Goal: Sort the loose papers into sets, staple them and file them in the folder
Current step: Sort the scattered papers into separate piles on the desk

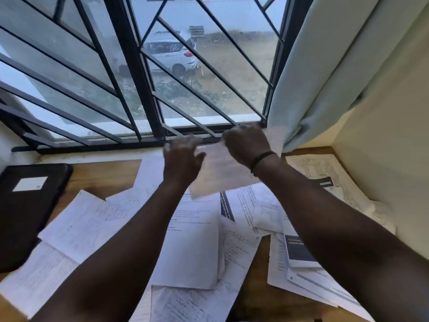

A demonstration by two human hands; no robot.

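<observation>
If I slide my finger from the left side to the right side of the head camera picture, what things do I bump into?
Black folder → left hand → lifted sheet of paper → right hand → curtain → printed pages by the wall.

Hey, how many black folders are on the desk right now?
1. The black folder lies closed at the desk's far left edge, beside the scattered loose papers. Nothing shows whether another is hidden under the papers or out of frame.

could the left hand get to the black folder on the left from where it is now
Probably yes. The left hand is up by the window, fingers spread and seemingly holding nothing, and only flat loose papers lie between it and the black folder, so nothing seems to block the way.
</observation>
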